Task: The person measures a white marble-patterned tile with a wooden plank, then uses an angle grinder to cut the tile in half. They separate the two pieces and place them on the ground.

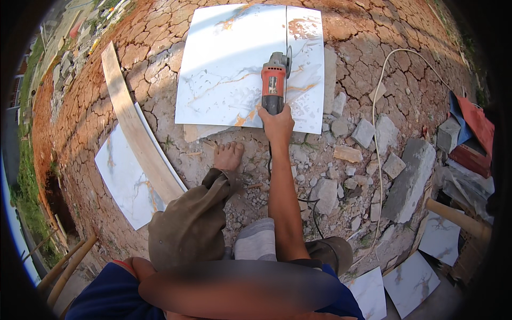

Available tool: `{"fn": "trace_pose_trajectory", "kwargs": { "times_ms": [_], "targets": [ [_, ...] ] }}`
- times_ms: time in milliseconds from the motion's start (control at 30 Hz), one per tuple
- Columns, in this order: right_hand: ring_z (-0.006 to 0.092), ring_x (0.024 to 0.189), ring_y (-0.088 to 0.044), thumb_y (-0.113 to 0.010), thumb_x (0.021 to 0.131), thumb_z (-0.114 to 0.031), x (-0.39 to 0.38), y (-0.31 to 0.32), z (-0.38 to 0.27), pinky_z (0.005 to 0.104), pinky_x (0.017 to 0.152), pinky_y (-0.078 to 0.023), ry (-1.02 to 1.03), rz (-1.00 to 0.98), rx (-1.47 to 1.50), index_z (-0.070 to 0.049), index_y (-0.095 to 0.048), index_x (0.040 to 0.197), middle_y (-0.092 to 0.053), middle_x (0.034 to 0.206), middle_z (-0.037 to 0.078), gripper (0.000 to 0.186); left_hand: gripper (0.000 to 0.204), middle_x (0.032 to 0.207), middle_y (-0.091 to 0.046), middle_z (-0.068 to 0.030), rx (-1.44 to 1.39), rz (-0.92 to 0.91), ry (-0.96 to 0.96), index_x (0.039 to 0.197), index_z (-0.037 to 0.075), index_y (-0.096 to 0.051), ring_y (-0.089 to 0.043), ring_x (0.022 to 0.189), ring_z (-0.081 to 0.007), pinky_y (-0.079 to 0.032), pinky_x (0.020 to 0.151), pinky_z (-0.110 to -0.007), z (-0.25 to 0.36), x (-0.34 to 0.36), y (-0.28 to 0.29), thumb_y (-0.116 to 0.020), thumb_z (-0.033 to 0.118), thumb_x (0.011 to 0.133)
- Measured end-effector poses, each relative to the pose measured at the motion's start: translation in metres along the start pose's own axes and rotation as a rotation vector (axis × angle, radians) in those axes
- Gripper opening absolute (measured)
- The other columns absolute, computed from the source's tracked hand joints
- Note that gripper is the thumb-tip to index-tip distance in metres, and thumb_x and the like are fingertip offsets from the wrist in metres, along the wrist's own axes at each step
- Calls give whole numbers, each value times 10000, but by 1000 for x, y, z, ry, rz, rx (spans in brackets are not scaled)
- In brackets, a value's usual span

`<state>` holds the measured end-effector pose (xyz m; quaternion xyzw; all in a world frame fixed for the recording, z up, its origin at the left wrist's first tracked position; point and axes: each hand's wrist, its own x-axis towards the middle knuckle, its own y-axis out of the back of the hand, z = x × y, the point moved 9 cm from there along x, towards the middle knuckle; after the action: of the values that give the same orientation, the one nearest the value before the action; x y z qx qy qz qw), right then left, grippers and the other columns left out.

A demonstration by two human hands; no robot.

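Note:
A large white tile (229, 64) with orange and grey veins lies on cracked red earth. An orange angle grinder (273, 82) rests on it, its disc (288, 57) at the end of a straight cut line running from the tile's far edge. My right hand (277, 125) is closed around the grinder's black rear handle at the tile's near edge. My left forearm (234, 290) lies across my lap at the bottom of the picture, blurred, and its hand cannot be made out. My bare foot (228, 156) stands just in front of the tile.
A long wooden plank (133, 122) lies over a second tile (125, 184) on the left. Rubble stones and a concrete block (410, 178) lie to the right, crossed by a white cable (375, 133). More tiles (410, 277) and a wooden handle (458, 218) are at lower right.

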<state>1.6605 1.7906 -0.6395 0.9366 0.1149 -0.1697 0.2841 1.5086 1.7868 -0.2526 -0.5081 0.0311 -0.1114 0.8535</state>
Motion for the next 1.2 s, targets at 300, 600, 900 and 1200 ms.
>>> {"fn": "trace_pose_trajectory", "kwargs": {
  "times_ms": [300,600,900,1200],
  "targets": [
    [395,860,-722,-827,725,-397,-17,5,8,465,795,-553,13,-7,27,57,-644,1106,-731,940,248,620,796,1089,-698,-394,31,-9,6,1290,-262,-563,-763,951,-371,-585,885,-371,-4,-4,-5,-478,487,1034],
    [365,856,-721,-852,737,-380,-36,7,21,443,792,-551,5,-10,58,68,-646,1136,-732,951,230,634,798,1068,-703,-392,5,1,-31,1285,-258,-570,-767,915,-367,-592,852,-372,-5,-1,-6,-480,493,1031],
    [335,853,-714,-865,754,-329,-67,8,44,430,786,-547,35,10,114,60,-627,1191,-727,963,204,631,800,978,-727,-355,-86,118,-46,1291,-243,-579,-768,812,-328,-596,742,-367,-21,-11,-6,-479,509,1037],
    [337,837,-703,-866,749,-329,-93,12,58,437,781,-543,80,32,87,41,-612,1203,-717,956,196,638,786,936,-732,-336,-63,60,-23,1289,-238,-582,-753,747,-310,-584,662,-367,-24,-17,-9,-473,502,1046]
  ]
}}
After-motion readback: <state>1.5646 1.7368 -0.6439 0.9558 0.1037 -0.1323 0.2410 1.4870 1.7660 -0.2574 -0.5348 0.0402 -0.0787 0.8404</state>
